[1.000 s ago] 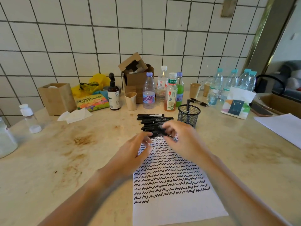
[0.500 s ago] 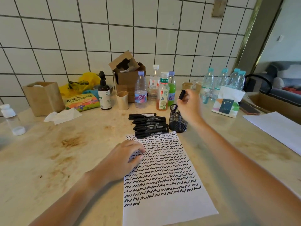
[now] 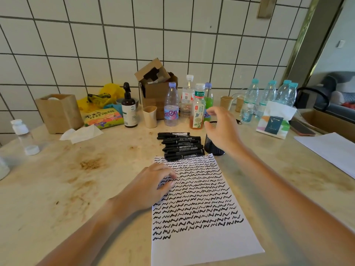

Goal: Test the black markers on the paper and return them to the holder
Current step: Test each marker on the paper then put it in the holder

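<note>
My right hand [image 3: 221, 129] is empty now, fingers loose and spread, hovering just above the black mesh holder [image 3: 213, 146] near the middle of the counter [image 3: 57, 189]. Half a second ago that grip was pinched round a marker above the holder; the marker is gone from it, so I take it as dropped in, though my hand covers the holder's mouth and I can't see inside. One more tested and returned, by my reckoning.

My left hand [image 3: 151, 187] lies flat on the left edge of the paper [image 3: 201, 246], fingers relaxed and pressing it down, holding nothing, just where it was half a second ago. The sheet sits toward the counter's near edge, covered in rows of black squiggles about three quarters of the way down, the last row barely begun at the left; bare white below.

The stack of black markers [image 3: 180, 145] lies on its side, touching the paper's far edge, just left of the holder. Several remain, so there is plenty still to do.

Next, I'd judge, the right hand swings left to the nearest marker in the stack. Worth care: the holder looks light and stands close beside my wrist, easy to knock. The bottles along the counter's far edge are well apart from all this.
</note>
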